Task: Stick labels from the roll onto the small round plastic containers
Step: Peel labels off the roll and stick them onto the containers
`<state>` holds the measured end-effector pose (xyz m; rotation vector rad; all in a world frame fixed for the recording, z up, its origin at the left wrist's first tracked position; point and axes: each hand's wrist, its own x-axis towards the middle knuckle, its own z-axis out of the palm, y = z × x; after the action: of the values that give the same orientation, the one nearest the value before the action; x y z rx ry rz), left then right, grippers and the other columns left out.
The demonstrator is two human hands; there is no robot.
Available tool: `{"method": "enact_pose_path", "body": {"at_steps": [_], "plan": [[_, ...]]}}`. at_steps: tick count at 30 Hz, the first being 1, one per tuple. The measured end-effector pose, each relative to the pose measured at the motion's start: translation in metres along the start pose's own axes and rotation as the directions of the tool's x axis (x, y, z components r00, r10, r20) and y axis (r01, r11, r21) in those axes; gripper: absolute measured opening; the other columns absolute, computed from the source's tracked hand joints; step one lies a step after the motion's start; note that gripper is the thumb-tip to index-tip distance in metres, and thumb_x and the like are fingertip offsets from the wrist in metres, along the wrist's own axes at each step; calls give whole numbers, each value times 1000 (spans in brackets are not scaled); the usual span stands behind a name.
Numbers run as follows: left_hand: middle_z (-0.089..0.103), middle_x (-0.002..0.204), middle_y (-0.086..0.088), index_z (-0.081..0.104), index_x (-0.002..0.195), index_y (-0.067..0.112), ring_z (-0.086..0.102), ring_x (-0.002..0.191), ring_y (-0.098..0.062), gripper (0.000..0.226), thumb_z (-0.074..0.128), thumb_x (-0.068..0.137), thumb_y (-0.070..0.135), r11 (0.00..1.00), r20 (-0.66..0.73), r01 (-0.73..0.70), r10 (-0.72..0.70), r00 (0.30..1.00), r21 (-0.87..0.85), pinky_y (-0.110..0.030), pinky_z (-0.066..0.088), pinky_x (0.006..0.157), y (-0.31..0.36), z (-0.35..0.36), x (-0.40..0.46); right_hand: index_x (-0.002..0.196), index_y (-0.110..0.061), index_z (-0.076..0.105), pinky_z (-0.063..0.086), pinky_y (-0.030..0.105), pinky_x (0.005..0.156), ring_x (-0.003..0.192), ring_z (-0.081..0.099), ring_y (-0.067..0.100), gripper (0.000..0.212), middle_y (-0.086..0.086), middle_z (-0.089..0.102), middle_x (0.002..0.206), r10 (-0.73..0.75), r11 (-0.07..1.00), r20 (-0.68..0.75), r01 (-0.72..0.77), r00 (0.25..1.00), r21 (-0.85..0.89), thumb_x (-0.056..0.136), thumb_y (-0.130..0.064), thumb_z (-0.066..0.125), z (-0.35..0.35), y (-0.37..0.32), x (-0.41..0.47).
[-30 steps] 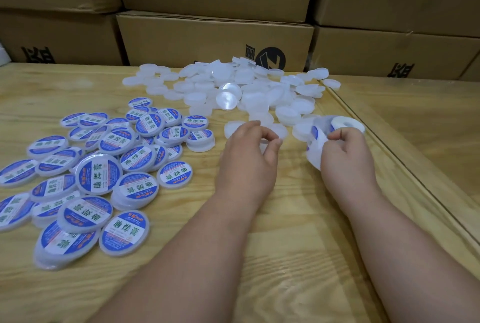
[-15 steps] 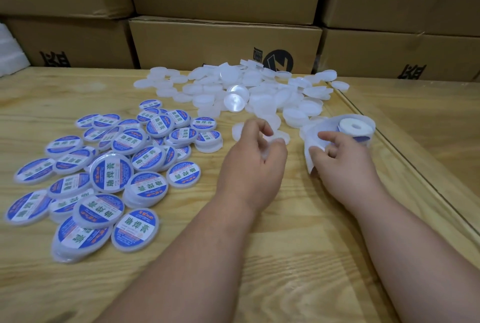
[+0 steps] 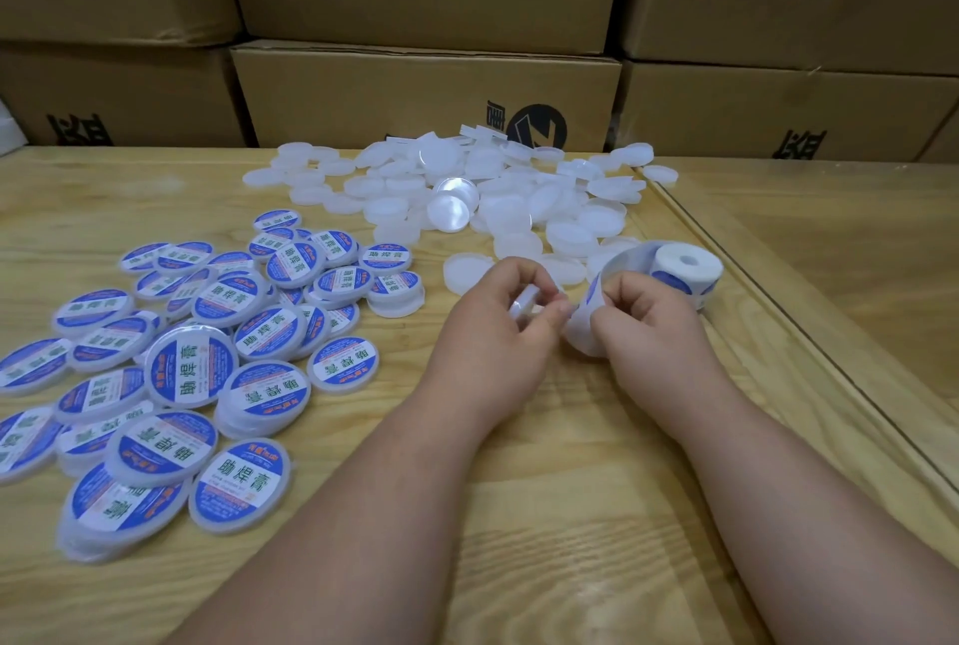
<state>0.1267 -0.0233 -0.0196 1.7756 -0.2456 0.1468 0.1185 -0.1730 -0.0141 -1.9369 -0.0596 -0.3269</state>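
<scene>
Both hands are at mid-counter (image 3: 519, 514): the left hand (image 3: 498, 333) pinches a small unlabelled container (image 3: 523, 303) between thumb and fingers, the right hand (image 3: 646, 328) beside it grips the loose label strip (image 3: 589, 315) curling off the roll (image 3: 685, 270), which stands just behind it. Labelled containers (image 3: 171, 369), blue and white, lie heaped on the left. Plain white containers (image 3: 467, 193) are scattered farther back, and cardboard boxes (image 3: 425, 94) are stacked behind the counter.
</scene>
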Motion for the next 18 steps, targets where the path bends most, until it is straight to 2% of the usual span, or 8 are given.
{"method": "enact_pose_path", "body": {"at_steps": [2, 5, 8, 10, 12, 15, 18], "plan": [[70, 101, 23, 62, 96, 41, 68, 77, -1, 18, 70, 92, 26, 1000, 63, -16, 16, 998, 6, -22, 54, 74, 0, 1, -1, 62, -9, 39, 27, 22, 49, 56, 31, 10, 18, -5, 37, 59, 14, 1000, 37, -15, 999, 20, 65, -20, 53, 1, 1, 0], [69, 101, 29, 65, 107, 46, 69, 86, -2, 25, 70, 92, 27, 1000, 61, -15, 14, 998, 25, -16, 54, 77, -2, 1, 0, 68, -5, 48, 30, 23, 51, 56, 35, 11, 22, -2, 43, 62, 18, 998, 100, -24, 995, 63, 69, -24, 57, -1, 3, 0], [67, 97, 33, 67, 103, 45, 66, 82, 5, 23, 68, 92, 24, 999, 23, -22, 21, 1000, 44, -5, 47, 67, -2, 1, 1, 73, -9, 57, 38, 19, 55, 60, 44, 8, 24, -8, 49, 61, -19, 996, 118, 8, 993, 91, 79, -32, 64, -1, 4, 0], [69, 95, 30, 68, 98, 45, 65, 82, 8, 21, 67, 92, 25, 997, 16, -18, 17, 1000, 77, -4, 46, 67, -3, 2, 1, 82, -11, 67, 49, 25, 67, 69, 57, 8, 17, -2, 65, 71, -8, 995, 117, -4, 993, 103, 84, -28, 67, 0, 6, 1], [68, 95, 29, 67, 95, 46, 64, 81, 8, 18, 68, 92, 28, 994, 6, -16, 16, 1000, 105, -4, 45, 66, -3, 3, 2, 85, -16, 71, 52, 33, 73, 76, 63, 10, 6, 6, 73, 84, 8, 997, 106, -16, 994, 70, 89, -18, 67, 1, 7, 2], [67, 90, 31, 65, 90, 47, 64, 74, 4, 16, 70, 91, 32, 994, -22, -4, 7, 1000, 109, -5, 43, 62, -2, 3, 3, 87, -19, 73, 48, 34, 66, 71, 59, 15, 11, 17, 71, 86, 10, 999, 95, -13, 995, 32, 91, -12, 66, 1, 8, 2], [67, 86, 31, 65, 87, 45, 61, 69, 6, 16, 67, 92, 30, 992, -58, 1, 6, 998, 129, -6, 41, 57, -3, 3, 3, 86, -20, 72, 45, 33, 62, 68, 56, 14, 10, 19, 69, 84, 12, 999, 97, -15, 995, 35, 82, -22, 63, 2, 5, 2]]}}
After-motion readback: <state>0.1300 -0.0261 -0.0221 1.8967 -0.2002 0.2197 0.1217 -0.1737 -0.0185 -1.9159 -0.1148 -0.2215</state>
